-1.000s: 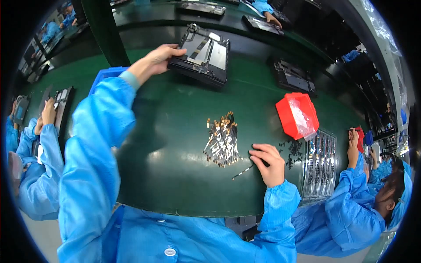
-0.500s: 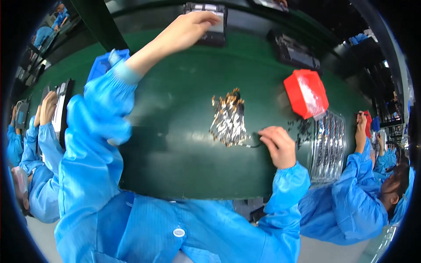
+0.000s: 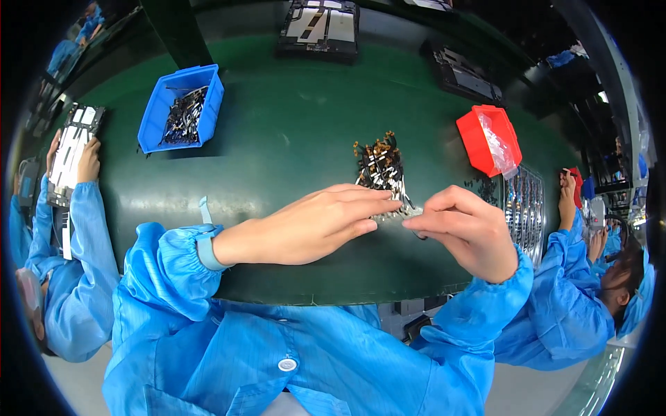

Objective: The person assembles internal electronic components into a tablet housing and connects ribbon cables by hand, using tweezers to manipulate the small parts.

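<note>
A heap of small flex cables [image 3: 380, 166], black and white with copper-coloured ends, lies on the green table. My left hand [image 3: 319, 218] reaches over the near side of this heap, fingers stretched out flat and the thumb a little apart. Just right of the heap, my right hand [image 3: 468, 225] is closed in a pinch on a thin cable [image 3: 420, 236]. Only a short dark bit of that cable shows below the fingertips. The fingertips of both hands are close together, and they hide the near part of the heap.
A blue bin [image 3: 149, 121] of dark cables stands at the left. To the right are a red bin [image 3: 472, 142] with clear plastic and a clear tray [image 3: 525, 215] of parts. A device frame [image 3: 319, 31] lies at the back. Co-workers sit on both sides.
My left hand has come back from the device frame at the far side to the heap, uncovering the blue bin. My right hand has its fingers pinched closer to the heap.
</note>
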The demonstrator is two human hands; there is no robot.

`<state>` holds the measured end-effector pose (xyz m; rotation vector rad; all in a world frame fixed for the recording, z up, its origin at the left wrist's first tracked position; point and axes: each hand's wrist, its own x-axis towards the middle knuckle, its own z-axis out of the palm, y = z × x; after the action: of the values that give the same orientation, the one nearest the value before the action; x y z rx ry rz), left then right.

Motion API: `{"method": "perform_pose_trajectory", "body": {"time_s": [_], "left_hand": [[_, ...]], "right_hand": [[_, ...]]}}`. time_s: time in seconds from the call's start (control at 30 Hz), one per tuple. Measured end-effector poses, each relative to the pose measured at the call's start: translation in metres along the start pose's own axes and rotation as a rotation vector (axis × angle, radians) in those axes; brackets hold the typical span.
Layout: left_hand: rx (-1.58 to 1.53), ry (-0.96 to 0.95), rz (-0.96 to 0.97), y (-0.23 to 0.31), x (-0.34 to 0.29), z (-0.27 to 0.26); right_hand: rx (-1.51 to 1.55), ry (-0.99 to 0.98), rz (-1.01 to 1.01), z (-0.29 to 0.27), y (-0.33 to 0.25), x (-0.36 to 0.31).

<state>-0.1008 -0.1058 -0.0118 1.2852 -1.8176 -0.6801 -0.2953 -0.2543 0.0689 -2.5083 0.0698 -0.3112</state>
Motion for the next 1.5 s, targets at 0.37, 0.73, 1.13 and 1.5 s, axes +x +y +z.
{"method": "perform_pose_trajectory", "body": {"time_s": [0.37, 0.73, 1.13, 1.5], "left_hand": [[0.024, -0.038, -0.107, -0.021, 0.006, 0.003], [-0.564, -0.231, -0.387, 0.004, -0.002, -0.017], [-0.452, 0.049, -0.255, -0.018, -0.016, -0.015], [-0.590, 0.118, -0.334, -0.028, -0.021, -0.014]], "right_hand": [[0.004, 0.026, 0.238, 0.004, 0.043, -0.006], [-0.149, 0.217, -0.003, 0.033, 0.015, 0.039], [0.386, 0.648, 0.413, 0.114, -0.001, 0.026], [0.114, 0.735, 0.382, 0.122, -0.011, 0.037]]}}
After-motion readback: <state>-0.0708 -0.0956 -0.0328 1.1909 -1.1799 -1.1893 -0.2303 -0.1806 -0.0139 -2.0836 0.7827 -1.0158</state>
